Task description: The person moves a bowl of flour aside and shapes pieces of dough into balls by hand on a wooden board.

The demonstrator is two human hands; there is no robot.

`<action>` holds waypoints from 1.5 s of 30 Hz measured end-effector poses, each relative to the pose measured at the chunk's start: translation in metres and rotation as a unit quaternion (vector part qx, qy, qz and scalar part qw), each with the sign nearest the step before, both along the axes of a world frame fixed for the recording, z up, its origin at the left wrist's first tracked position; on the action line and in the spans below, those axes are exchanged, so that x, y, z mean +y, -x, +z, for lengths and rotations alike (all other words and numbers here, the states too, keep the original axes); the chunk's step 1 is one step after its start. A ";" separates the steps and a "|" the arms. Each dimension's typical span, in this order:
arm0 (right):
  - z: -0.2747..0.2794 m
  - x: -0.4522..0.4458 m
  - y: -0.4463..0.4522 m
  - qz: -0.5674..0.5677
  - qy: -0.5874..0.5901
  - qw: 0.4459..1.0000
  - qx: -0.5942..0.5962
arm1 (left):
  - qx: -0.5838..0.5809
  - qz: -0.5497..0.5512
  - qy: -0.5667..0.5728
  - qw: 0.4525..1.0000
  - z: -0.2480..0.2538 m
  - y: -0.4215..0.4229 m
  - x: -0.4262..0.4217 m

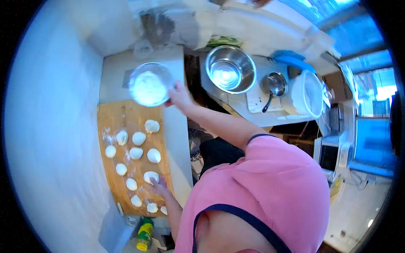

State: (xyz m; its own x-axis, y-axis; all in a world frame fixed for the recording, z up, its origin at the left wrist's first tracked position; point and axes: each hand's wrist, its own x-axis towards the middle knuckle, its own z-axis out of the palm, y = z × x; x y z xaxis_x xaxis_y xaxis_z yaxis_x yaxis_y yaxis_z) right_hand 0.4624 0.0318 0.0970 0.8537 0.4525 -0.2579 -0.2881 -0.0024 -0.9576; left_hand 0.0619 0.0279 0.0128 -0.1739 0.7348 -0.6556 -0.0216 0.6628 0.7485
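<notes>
- Evidently, the wooden board [113,116] lay leftmost on the pale table [178,139], bearing separate, rounded dough pieces [139,138]. These were judged soft, light and easily dented, best cupped from the sides, with dusted surfaces likely slippery.
- Beyond the board's far end, a round bowl [162,71] contained white powder [147,88], seemingly flour. It was judged moderately heavy and prone to spilling if tipped; a firm hold on the rim was advisable. Whether it was lifted could not be told.
- One dough piece [149,176] near the board's right edge was touched by the left hand [160,187]; whether the fingers pressed or gripped could not be told.
- Further right, the right hand [180,98] had its fingers clamped on the bowl's near side.
- Rightmost noted: a steel basin [247,74], apart from both hands.
</notes>
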 end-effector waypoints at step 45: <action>-0.047 0.018 0.300 0.657 -0.031 0.678 -0.326 | -0.039 0.099 -0.292 0.951 -0.037 0.001 -0.034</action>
State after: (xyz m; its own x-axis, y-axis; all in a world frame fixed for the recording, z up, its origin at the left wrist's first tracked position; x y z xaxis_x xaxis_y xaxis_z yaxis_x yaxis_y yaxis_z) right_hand 0.1625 0.0497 0.0502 -0.3752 0.9263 0.0354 0.4096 0.1999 -0.8901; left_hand 0.0609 -0.0056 -0.0243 -0.3137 0.9354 -0.1630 -0.1730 0.1125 0.9785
